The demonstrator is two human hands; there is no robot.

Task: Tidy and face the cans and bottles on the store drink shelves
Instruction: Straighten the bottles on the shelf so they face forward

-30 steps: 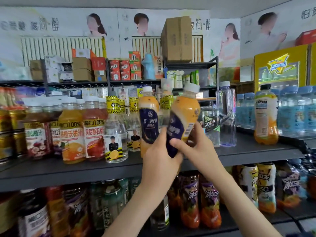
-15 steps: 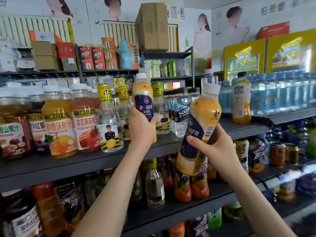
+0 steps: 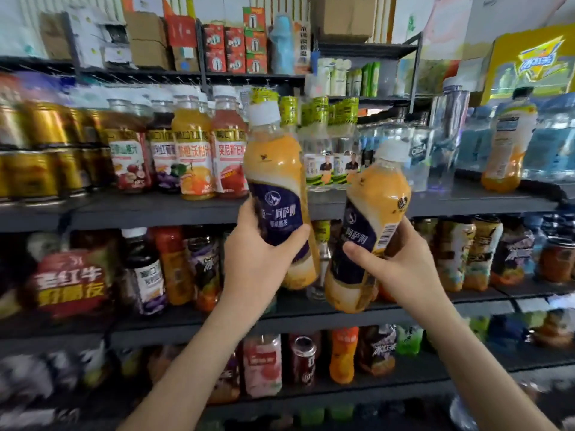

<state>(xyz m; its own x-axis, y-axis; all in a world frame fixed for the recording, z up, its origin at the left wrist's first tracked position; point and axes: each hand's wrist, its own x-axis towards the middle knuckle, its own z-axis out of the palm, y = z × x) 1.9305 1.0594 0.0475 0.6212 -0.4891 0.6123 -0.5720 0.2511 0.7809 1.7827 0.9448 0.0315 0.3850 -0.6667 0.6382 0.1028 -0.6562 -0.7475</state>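
While sorting at mid-frame, grips one bottle in left hand, wrapping its blue label, and clasps a second bottle low in right hand. Holds both in front of the shelf, side by side, probably to regroup matching stock and turn fronts forward.

A shop: tiered shelves crowded with labelled drink bottles and cans.
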